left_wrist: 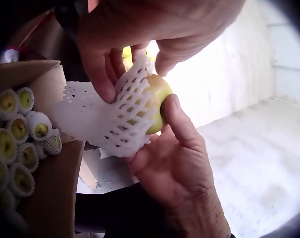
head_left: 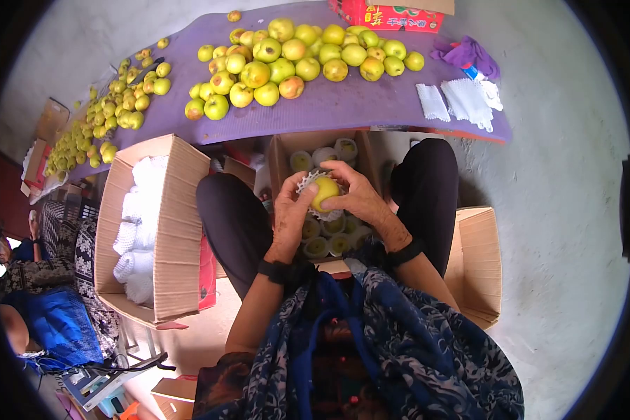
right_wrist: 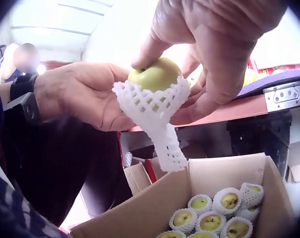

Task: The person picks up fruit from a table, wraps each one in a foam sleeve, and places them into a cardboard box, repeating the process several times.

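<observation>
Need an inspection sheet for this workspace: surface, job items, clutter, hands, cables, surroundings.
Surface: purple-covered table, loose apples heaped on it.
Job's things: apple partly in white foam net, above open box of netted apples.
Clutter: purple cloth and flat foam nets at the table's right end.
Hands: left hand and right hand both hold the apple.
Cables: dark cord-like strands lower left, unclear.
Surroundings: carton of white netting left, open carton right, another person far left.

I see a purple cloth (head_left: 480, 57) at the frame's upper right, a red box (head_left: 399, 19) near its top edge, another person (head_left: 31, 275) at its left.
</observation>
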